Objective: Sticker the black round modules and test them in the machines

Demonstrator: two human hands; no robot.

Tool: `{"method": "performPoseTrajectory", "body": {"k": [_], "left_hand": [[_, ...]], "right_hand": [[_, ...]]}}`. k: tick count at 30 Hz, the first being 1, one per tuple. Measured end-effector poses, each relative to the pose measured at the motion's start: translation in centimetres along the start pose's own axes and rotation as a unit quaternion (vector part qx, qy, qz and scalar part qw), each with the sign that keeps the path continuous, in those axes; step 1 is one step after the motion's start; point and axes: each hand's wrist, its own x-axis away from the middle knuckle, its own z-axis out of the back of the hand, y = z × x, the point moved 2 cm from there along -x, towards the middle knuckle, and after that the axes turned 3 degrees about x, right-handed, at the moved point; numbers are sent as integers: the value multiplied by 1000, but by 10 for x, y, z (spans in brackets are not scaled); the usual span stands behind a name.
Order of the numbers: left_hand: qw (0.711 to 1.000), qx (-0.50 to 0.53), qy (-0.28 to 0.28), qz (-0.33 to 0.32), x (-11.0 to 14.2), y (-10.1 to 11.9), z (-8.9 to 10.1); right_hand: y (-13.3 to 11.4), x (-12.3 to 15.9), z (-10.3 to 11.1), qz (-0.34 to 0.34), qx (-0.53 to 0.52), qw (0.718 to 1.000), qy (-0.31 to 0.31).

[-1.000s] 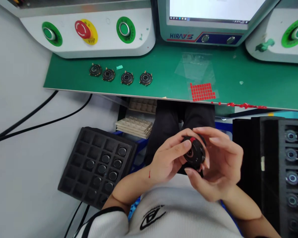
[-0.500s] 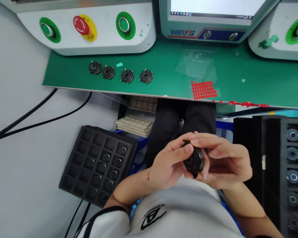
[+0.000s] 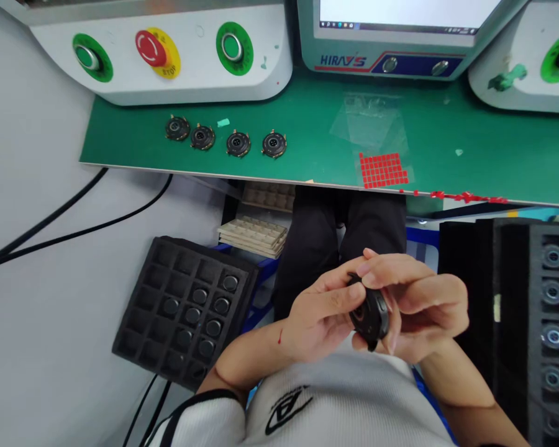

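Between my two hands, above my lap, is a dark round watch case [image 3: 370, 315], tilted with its edge towards the right. My left hand [image 3: 319, 310] grips it from the left, thumb lying on its face. From the other side my right hand [image 3: 417, 304] closes on it, fingertips at its upper edge. Fingers cover part of the case. Several similar round watch cases with lugs, one of them this right-hand watch case [image 3: 274, 144], lie in a row on the green bench [image 3: 317, 124].
A black foam tray [image 3: 142, 298] with round pieces is at lower left, beside stacked beige trays [image 3: 252, 234]. Another foam tray [image 3: 535, 310] holds watch parts at right. A red sticker sheet [image 3: 382, 170] lies near the bench edge, below a monitor [image 3: 400, 43] and an emergency stop button [image 3: 151, 48].
The watch case has shifted slightly down and right in my hands and tilted a little more. Both hands keep hold of it. The things on the bench stay in place.
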Motion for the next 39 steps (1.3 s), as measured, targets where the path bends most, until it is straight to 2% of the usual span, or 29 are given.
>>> {"method": "performPoseTrajectory", "body": {"k": [3,4,8,10,12,14,16,18,20,22,25,27,29,31,33,36,39], "left_hand": [[1000,-9,18,-1,-3,0,2],[1000,-14,26,-4,-4,0,3],[997,-48,53,-10,-19,7,14],[996,-62,60,2,-30,14,21],[993,-87,81,-6,-43,25,29],[984,-125,122,-40,-55,38,38],[971,-157,158,-81,-65,51,44],[961,-173,173,-125,-73,62,47],[951,-188,167,-180,-79,69,46],[939,-205,159,-226,-83,74,45],[915,-226,166,-289,-86,79,45],[893,-231,182,-341,-87,82,45],[858,-243,191,-410,-87,85,44],[814,-263,185,-484,-85,88,40],[773,-281,172,-543,-82,89,36],[742,-293,162,-581,-76,88,30],[720,-312,154,-601,-68,85,26]], "right_hand": [[3,-3,-6,86,-20,996,8],[4,-5,-8,94,-18,995,5],[8,-13,-7,60,17,998,-8],[11,-22,4,31,44,999,-5],[15,-39,24,18,106,994,17],[21,-65,50,22,233,971,47],[31,-96,77,10,395,917,49],[45,-126,101,-36,509,860,9],[59,-150,120,-85,563,821,-39],[72,-164,134,-123,579,804,-57],[81,-166,139,-155,569,807,-26],[75,-153,124,-129,552,824,23],[58,-129,91,-67,498,859,92],[36,-98,48,-19,354,923,146],[18,-70,3,-16,212,971,108],[3,-42,-42,-51,75,994,69],[1,-33,-57,-74,34,993,86]]}}
